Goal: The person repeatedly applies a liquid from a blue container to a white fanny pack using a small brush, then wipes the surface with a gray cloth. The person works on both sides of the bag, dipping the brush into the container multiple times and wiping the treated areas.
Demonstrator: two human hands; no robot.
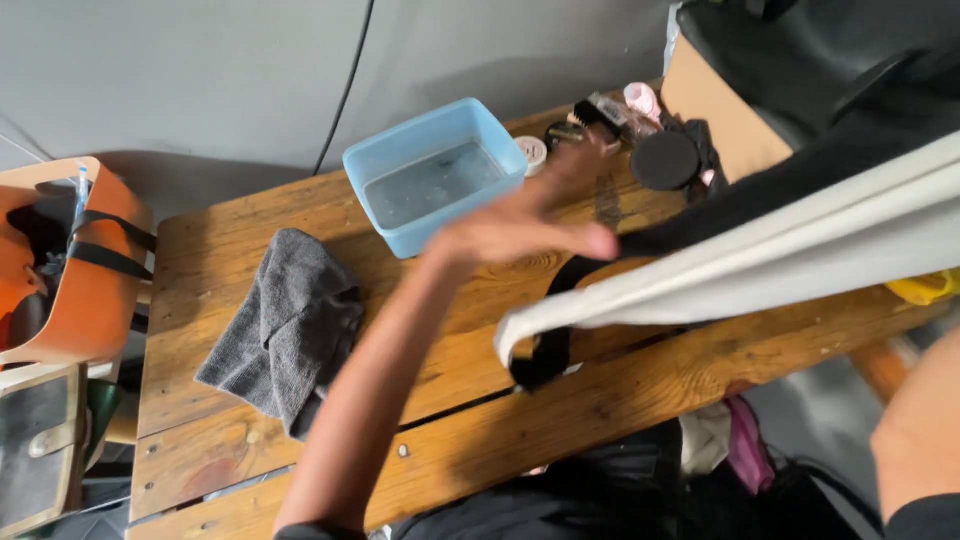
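My left hand (530, 228) reaches out over a wooden table (220, 450), fingers spread and nothing in it. It hovers just right of a blue plastic tub (435, 175) holding clear water. Its fingertips point toward a black brush (598, 112) and a small round white tin (533, 152) at the table's back edge. A cream fabric band (760, 270) with a black strap (550, 350) beside it slants across the table from the upper right, passing under my left hand. Only my right forearm (920, 430) shows at the lower right; the hand itself is out of frame.
A crumpled grey cloth (285, 330) lies on the table's left half. A round black lid (665, 160), a pink item (643, 100) and a cardboard box (720, 110) crowd the back right. An orange bag (70, 260) stands left of the table; dark bags (600, 490) lie below it.
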